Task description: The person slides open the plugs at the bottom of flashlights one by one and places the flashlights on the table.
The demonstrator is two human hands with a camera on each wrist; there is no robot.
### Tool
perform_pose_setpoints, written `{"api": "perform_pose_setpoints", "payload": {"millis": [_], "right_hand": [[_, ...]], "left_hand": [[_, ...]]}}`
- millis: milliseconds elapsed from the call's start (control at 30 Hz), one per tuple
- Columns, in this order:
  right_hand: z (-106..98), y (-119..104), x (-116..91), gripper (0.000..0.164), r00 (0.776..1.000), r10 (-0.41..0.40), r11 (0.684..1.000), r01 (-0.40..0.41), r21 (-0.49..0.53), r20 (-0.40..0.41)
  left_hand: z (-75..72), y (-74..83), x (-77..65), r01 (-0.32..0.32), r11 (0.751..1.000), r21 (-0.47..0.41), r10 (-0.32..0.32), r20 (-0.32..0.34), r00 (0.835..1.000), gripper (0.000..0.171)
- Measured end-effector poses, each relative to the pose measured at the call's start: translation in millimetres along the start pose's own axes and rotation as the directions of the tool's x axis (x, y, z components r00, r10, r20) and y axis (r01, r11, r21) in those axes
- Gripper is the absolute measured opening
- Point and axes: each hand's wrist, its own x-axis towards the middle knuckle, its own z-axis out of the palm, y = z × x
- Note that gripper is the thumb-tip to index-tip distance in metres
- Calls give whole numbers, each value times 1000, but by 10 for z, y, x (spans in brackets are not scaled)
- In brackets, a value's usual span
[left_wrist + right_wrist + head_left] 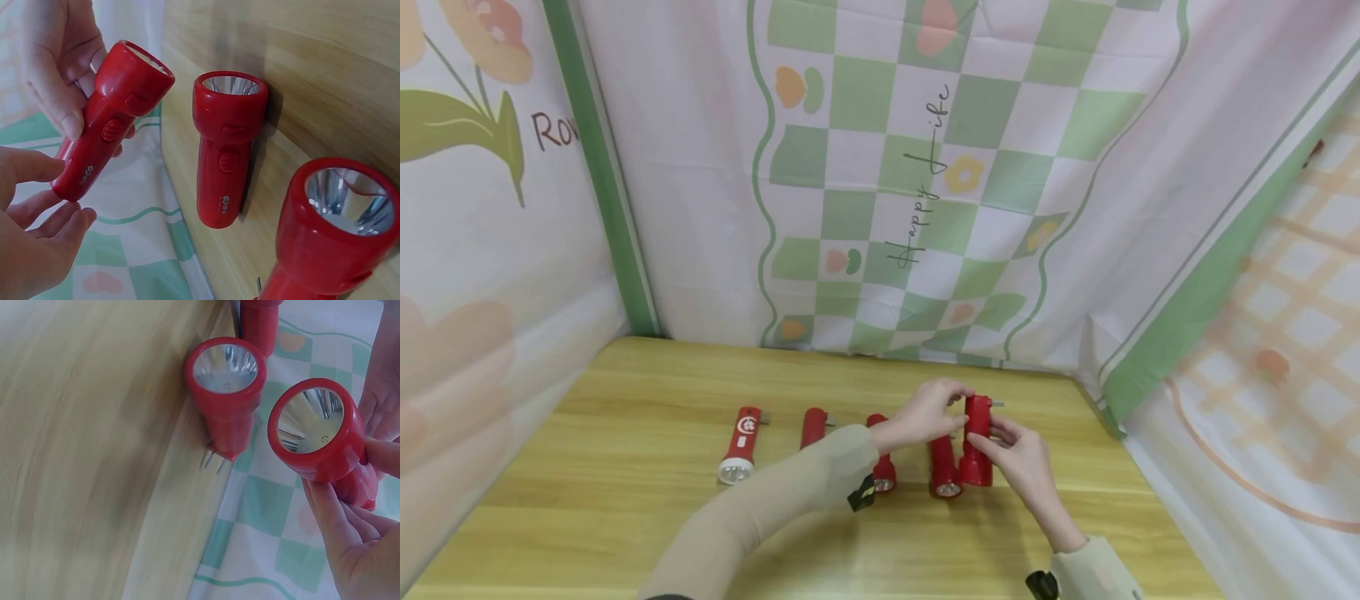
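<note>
A red flashlight [977, 442] is held up at the right of the row, with metal plug prongs [997, 404] sticking out sideways near its tail. My right hand [1018, 458] grips its body between thumb and fingers. The left hand [925, 412] pinches the tail end; in the left wrist view that hand [37, 219] has its thumb on the body and fingers under the end. The switch [114, 130] on the held flashlight faces the left wrist camera, and its lens [310, 420] faces the right wrist camera. Another red flashlight [943, 467] lies just left of it.
On the wooden table [587, 517] lie more flashlights in a row: a red one with a white head [741, 446], a red one [813, 427] and another [883, 471], the last two partly behind my left arm. Printed cloth [887, 167] hangs along the table's far edge.
</note>
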Motion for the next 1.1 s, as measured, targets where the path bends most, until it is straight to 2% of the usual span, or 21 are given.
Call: {"api": "perform_pose_setpoints", "payload": {"millis": [167, 400, 1100], "right_hand": [[-30, 30, 11, 56, 1000, 15, 1000, -15, 4, -4], [-63, 80, 25, 54, 999, 33, 998, -34, -46, -25], [-139, 261, 93, 59, 997, 75, 996, -75, -47, -17]], "left_hand": [[49, -25, 66, -28, 999, 30, 28, 13, 1000, 40], [125, -32, 98, -8, 999, 54, 5, 50, 999, 44], [246, -28, 253, -27, 989, 143, 4, 157, 988, 53]]}}
